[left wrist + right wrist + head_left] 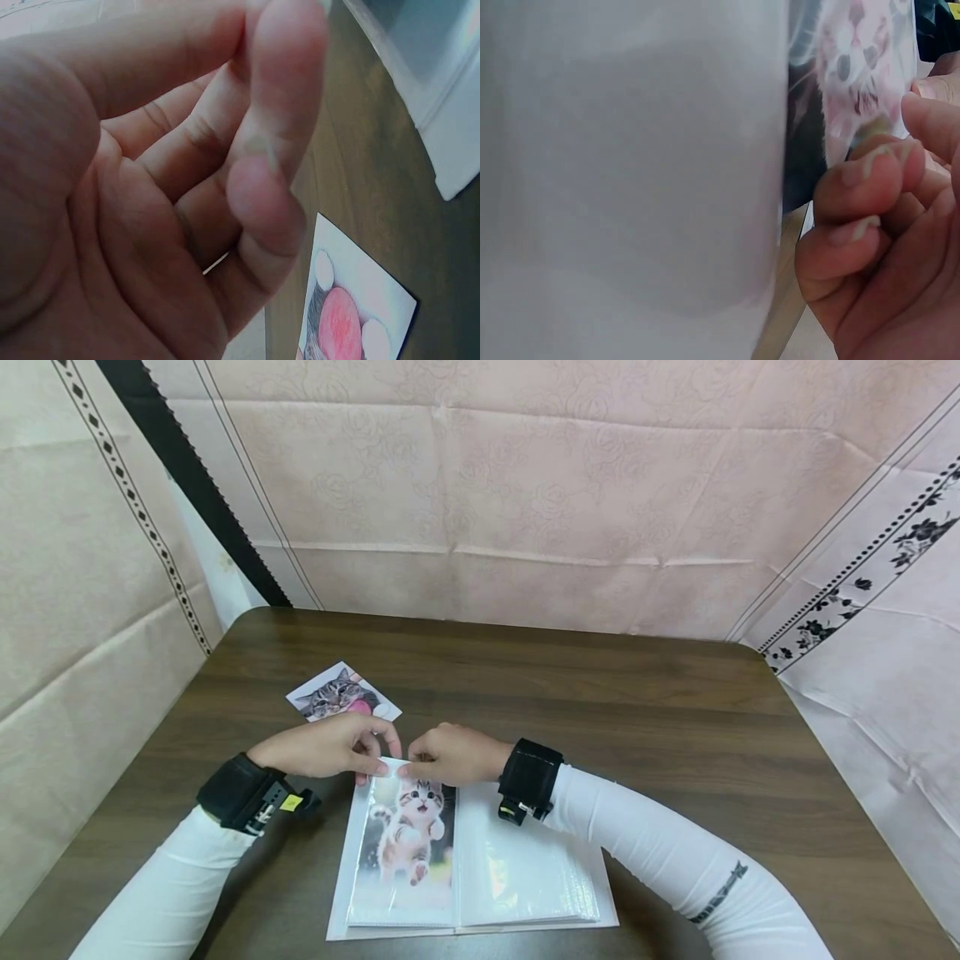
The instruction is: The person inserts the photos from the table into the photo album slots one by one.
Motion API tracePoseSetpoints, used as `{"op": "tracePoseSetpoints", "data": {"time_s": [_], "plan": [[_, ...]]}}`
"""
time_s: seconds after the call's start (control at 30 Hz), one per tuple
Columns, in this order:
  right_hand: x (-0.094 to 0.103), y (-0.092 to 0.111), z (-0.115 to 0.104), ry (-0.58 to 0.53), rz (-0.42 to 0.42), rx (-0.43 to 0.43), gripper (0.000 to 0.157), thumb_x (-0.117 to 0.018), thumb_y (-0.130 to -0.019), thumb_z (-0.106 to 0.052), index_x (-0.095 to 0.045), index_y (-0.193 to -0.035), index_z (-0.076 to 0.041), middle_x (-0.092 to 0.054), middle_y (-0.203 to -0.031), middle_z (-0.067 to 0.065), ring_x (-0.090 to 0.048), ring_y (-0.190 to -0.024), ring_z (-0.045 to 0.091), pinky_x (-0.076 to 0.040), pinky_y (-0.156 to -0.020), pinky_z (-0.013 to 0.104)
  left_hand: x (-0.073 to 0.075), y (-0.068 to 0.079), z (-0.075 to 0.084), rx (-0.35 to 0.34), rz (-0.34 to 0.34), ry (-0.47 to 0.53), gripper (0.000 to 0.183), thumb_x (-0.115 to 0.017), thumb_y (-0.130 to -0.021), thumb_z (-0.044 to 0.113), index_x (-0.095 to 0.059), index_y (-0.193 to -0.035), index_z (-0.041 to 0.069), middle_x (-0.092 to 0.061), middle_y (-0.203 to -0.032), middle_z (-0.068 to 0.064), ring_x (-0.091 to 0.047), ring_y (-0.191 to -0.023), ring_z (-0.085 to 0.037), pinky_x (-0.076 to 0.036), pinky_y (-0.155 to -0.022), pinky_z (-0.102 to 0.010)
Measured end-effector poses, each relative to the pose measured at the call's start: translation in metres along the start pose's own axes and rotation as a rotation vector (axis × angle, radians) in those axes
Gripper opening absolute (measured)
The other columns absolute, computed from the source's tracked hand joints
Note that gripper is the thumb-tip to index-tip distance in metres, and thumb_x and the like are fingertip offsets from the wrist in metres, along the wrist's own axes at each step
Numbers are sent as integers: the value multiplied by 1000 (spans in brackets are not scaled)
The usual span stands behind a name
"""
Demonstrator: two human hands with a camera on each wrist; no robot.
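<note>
A photo album (532,860) lies open on the table, with clear pockets on its pages. A photo of a pale kitten (417,835) sits in the left page's pocket, its top edge between the hands. My left hand (333,747) pinches that edge near the left corner with thumb and finger. Beside it, my right hand (457,753) pinches the same edge with its thumb and curled fingers. In the right wrist view the kitten's face (859,71) appears upside down next to the right fingers (855,184). The exact grip on photo or pocket is partly hidden.
A second photo, of a grey tabby cat (333,692), lies on the brown table (600,693) behind the left hand. Its pink part (341,326) shows in the left wrist view. Patterned cloth (525,493) hangs behind the table.
</note>
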State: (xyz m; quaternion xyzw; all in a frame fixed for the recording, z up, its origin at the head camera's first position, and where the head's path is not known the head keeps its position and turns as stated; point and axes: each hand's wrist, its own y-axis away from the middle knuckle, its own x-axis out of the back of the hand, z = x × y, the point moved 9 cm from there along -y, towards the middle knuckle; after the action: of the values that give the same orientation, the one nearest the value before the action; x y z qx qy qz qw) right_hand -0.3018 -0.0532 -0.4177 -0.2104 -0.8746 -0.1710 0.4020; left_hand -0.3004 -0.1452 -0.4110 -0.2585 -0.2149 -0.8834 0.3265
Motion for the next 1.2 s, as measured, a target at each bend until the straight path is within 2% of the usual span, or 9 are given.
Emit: {"op": "tracePoseSetpoints", "data": {"time_s": [0.23, 0.57, 0.73, 1.0, 1.2], "plan": [[0, 1, -1, 8, 0, -1, 24, -55, -97, -33, -65, -82, -17, -48, -59, -7, -48, -54, 7, -34, -51, 19, -1, 0, 0, 6, -2, 24, 20, -66, -89, 28, -63, -105, 16, -65, -71, -2, -61, -67, -33, -50, -60, -38], [0, 2, -2, -17, -16, 14, 24, -55, -97, -32, -67, -83, -17, -50, -61, -9, -47, -53, 4, -34, -51, 18, -1, 0, 2, -19, -9, 41, 15, -64, -90, 24, -65, -102, 17, -66, -73, -1, -61, -68, -33, -52, -62, -39], [-2, 2, -1, -22, -18, -6, 25, -55, -96, -32, -66, -80, -16, -48, -60, -9, -44, -51, 3, -32, -49, 18, -1, 0, 3, -31, -17, 40, 11, -62, -93, 22, -66, -101, 17, -67, -78, 1, -61, -68, -26, -52, -64, -38], [-3, 4, 3, -1, -15, -40, 28, -58, -95, -34, -63, -75, -15, -44, -57, -8, -42, -51, 4, -32, -50, 18, 0, 0, 3, -35, -14, 6, 9, -63, -91, 22, -68, -98, 18, -66, -79, 2, -61, -69, -24, -53, -64, -37], [-3, 6, 5, 5, -14, -51, 21, -60, -94, -32, -61, -80, -16, -49, -61, -7, -46, -54, 5, -35, -53, 19, -1, -1, -1, -33, -13, -25, 8, -64, -91, 25, -68, -96, 20, -65, -78, 2, -59, -69, -20, -52, -63, -34]]}}
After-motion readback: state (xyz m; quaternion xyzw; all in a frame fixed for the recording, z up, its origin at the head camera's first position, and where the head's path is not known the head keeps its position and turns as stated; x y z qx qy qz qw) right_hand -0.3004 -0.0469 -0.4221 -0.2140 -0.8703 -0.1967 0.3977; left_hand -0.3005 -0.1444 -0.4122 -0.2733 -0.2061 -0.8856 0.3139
